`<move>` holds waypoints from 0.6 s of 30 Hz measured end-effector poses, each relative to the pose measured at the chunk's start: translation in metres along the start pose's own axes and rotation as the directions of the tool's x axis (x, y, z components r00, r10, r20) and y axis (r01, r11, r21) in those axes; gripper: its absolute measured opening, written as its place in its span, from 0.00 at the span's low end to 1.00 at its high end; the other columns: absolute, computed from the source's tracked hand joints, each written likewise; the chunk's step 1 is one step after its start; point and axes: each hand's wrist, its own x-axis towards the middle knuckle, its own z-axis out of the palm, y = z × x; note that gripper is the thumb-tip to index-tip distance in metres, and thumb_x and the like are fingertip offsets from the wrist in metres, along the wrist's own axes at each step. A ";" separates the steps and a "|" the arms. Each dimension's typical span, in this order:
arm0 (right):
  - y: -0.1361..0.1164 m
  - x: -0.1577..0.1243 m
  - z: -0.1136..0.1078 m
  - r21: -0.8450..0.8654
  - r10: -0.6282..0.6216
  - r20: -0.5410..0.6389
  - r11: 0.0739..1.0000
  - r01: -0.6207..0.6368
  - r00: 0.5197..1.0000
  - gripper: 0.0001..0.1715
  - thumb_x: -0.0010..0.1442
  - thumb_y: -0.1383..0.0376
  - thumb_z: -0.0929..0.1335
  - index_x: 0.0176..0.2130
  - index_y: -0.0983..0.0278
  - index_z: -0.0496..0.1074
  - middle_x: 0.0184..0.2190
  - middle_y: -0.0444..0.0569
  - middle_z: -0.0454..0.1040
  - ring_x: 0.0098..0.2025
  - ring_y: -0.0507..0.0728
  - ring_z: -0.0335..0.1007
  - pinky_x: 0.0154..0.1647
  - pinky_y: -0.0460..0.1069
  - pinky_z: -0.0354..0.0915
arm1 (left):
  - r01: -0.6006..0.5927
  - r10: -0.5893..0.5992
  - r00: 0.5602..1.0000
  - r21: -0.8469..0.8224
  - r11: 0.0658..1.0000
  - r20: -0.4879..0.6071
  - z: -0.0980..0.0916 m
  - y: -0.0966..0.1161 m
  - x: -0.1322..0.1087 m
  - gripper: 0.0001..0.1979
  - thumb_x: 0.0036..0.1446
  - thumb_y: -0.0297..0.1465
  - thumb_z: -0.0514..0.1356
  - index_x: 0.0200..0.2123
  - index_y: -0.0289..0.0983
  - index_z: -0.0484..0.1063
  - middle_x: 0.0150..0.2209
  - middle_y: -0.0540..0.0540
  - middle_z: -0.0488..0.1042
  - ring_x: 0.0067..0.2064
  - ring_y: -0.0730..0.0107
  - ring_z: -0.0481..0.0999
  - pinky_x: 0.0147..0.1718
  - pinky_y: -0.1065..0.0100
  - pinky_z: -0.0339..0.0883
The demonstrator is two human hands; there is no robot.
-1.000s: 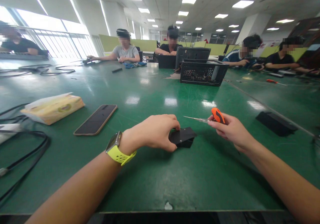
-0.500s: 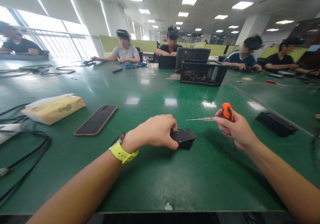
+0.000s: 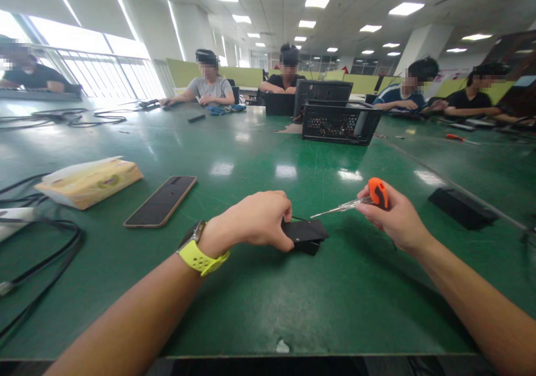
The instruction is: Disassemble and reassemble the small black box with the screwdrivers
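A small black box [image 3: 307,233] with a flat top plate rests on the green table [image 3: 251,303]. My left hand [image 3: 262,219], with a watch on a yellow-green strap, grips its left end between thumb and fingers. My right hand [image 3: 391,214] holds an orange-handled screwdriver [image 3: 378,193] to the right of the box. The screwdriver's thin shaft points left, and its tip is at the far edge of the top plate; whether it touches cannot be made out.
To the left lie a phone [image 3: 161,201], a tissue pack [image 3: 90,181] and black cables [image 3: 58,253]. A second black block [image 3: 463,207] is at the right. Black metal cases [image 3: 341,122] stand farther back, with several people around the table.
The screwdriver's tip has dropped and come close to the box, its shaft now slanting down to the left. My left hand and the box have shifted slightly.
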 end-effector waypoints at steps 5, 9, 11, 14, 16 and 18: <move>-0.007 -0.001 0.000 -0.158 -0.101 0.010 0.982 0.101 0.995 0.14 0.52 0.58 0.72 0.36 0.62 0.66 0.29 0.45 0.68 0.30 0.54 0.64 0.30 0.49 0.62 | 0.033 -0.032 0.999 -0.006 0.999 0.032 -0.001 0.002 0.000 0.21 0.39 0.42 0.65 0.37 0.38 0.73 0.37 0.45 0.76 0.38 0.58 0.74 0.34 0.63 0.65; -0.012 -0.002 -0.001 -0.205 -0.145 0.034 0.967 0.149 0.989 0.13 0.53 0.58 0.71 0.35 0.61 0.66 0.28 0.45 0.67 0.30 0.55 0.63 0.30 0.49 0.61 | 0.015 -0.015 1.000 0.010 1.000 0.025 -0.001 0.001 -0.001 0.21 0.39 0.42 0.65 0.37 0.38 0.73 0.38 0.44 0.76 0.39 0.56 0.74 0.35 0.63 0.65; -0.016 -0.001 -0.004 -0.244 -0.181 0.076 0.950 0.194 0.981 0.12 0.53 0.58 0.71 0.35 0.61 0.67 0.28 0.45 0.67 0.29 0.55 0.62 0.30 0.49 0.60 | 0.006 -0.006 1.000 0.011 1.000 0.021 0.000 0.000 -0.001 0.20 0.39 0.42 0.65 0.37 0.39 0.73 0.38 0.44 0.76 0.40 0.56 0.74 0.35 0.63 0.65; -0.030 0.007 -0.009 -0.319 -0.227 0.196 0.905 0.281 0.954 0.11 0.54 0.59 0.70 0.35 0.61 0.67 0.27 0.44 0.65 0.28 0.53 0.61 0.30 0.49 0.58 | 0.000 0.000 1.000 0.000 1.000 0.014 -0.001 -0.001 -0.004 0.21 0.39 0.42 0.65 0.37 0.39 0.73 0.38 0.44 0.76 0.40 0.56 0.75 0.35 0.63 0.65; -0.045 0.017 -0.011 -0.380 -0.238 0.304 0.858 0.346 0.922 0.10 0.55 0.59 0.69 0.33 0.62 0.68 0.26 0.43 0.64 0.26 0.52 0.59 0.29 0.48 0.56 | 0.006 -0.006 1.000 0.001 1.000 0.013 -0.002 0.000 -0.005 0.21 0.39 0.42 0.65 0.37 0.39 0.74 0.38 0.44 0.76 0.39 0.56 0.75 0.34 0.63 0.65; -0.063 0.028 -0.010 -0.439 -0.228 0.423 0.795 0.419 0.877 0.09 0.56 0.59 0.68 0.32 0.62 0.67 0.24 0.42 0.63 0.25 0.52 0.57 0.28 0.48 0.55 | 0.010 -0.010 1.000 0.006 1.000 0.013 -0.002 0.000 -0.007 0.21 0.39 0.42 0.65 0.37 0.39 0.74 0.37 0.44 0.77 0.39 0.56 0.75 0.33 0.63 0.64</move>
